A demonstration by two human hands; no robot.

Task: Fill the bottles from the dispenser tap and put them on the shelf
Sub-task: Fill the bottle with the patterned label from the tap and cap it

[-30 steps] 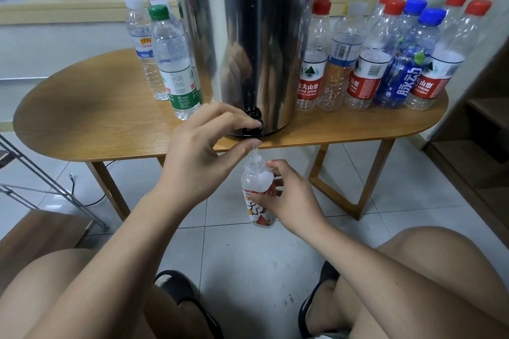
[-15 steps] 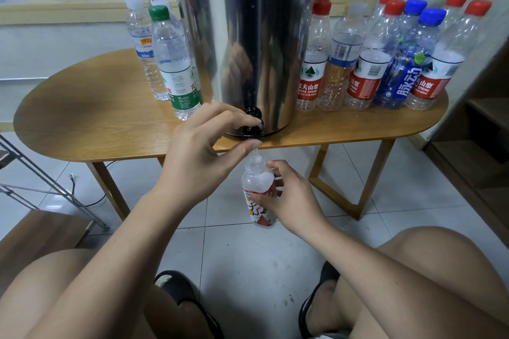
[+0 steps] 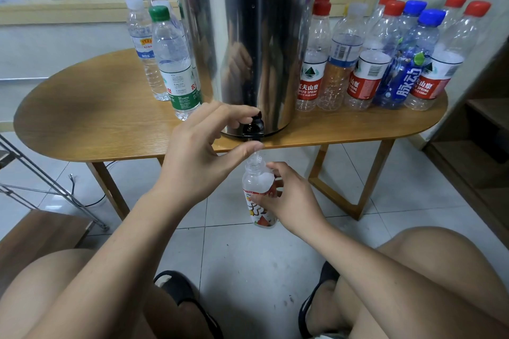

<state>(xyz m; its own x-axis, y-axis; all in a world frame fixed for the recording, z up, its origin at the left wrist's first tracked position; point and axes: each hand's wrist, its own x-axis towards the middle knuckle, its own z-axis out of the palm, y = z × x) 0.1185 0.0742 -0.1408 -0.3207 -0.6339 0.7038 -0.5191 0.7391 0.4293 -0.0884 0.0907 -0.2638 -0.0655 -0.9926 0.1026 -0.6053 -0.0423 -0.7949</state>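
Observation:
A tall steel dispenser (image 3: 248, 36) stands on the wooden table (image 3: 96, 124), its black tap (image 3: 254, 126) at the front edge. My left hand (image 3: 203, 154) pinches the tap, fingers on its lever and thumb under the spout. Directly below the spout my right hand (image 3: 292, 198) holds a small uncapped bottle (image 3: 257, 190) with a colourful label, upright, its mouth close under the spout. Whether water runs is too small to tell.
Several capped bottles (image 3: 385, 58) with red and blue caps crowd the table right of the dispenser; a few more (image 3: 168, 58) stand to its left. Wooden shelving (image 3: 484, 129) is at the right edge, a metal rack (image 3: 41, 181) at the left. My knees frame the tiled floor.

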